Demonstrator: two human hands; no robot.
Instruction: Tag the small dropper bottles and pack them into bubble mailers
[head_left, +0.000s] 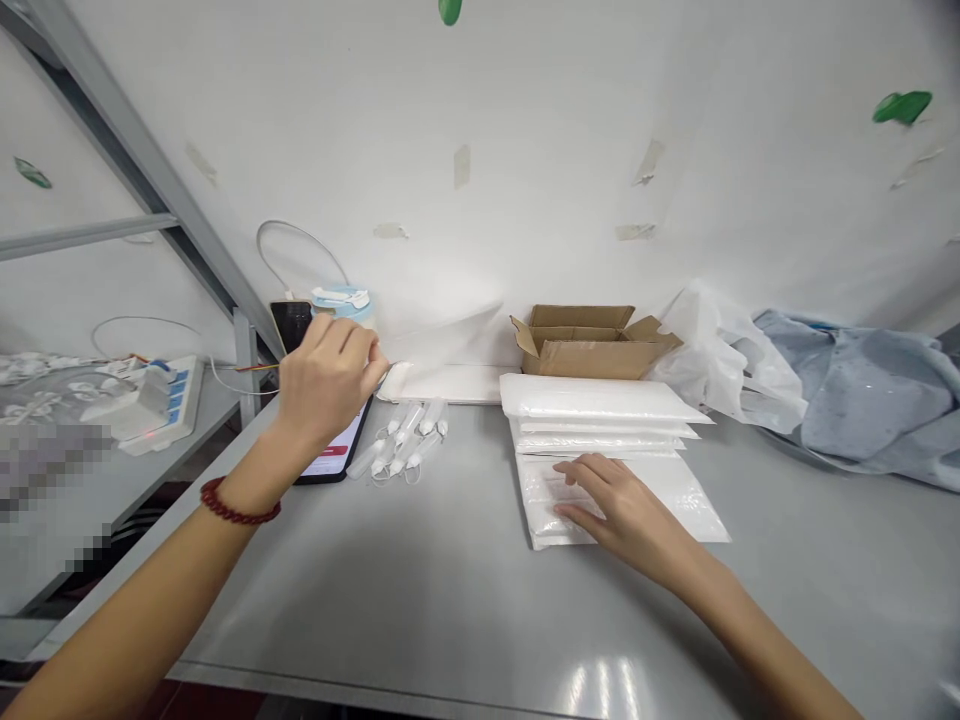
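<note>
My left hand [328,372] is raised over a phone [334,462], palm down. Its fingers are curled closed with the thumb against them, and whatever they may hold is hidden. Just to its right lie several small clear tubes with white caps [409,435]. My right hand [611,497] is over white bubble mailers [600,400], which overlap in a stack on the table. Its thumb and fingers are bent but apart, near the surface of the lowest mailer, with nothing between them. I cannot tell whether the fingertips touch it.
Behind the mailers stands an open cardboard box [600,355]. Flat white packaging [450,382] lies by the wall. A white plastic bag [724,355] and bluish-grey cloth [862,390] are at right. A dark phone [291,325], a light-blue container [341,302] and a power strip [176,405] are at left.
</note>
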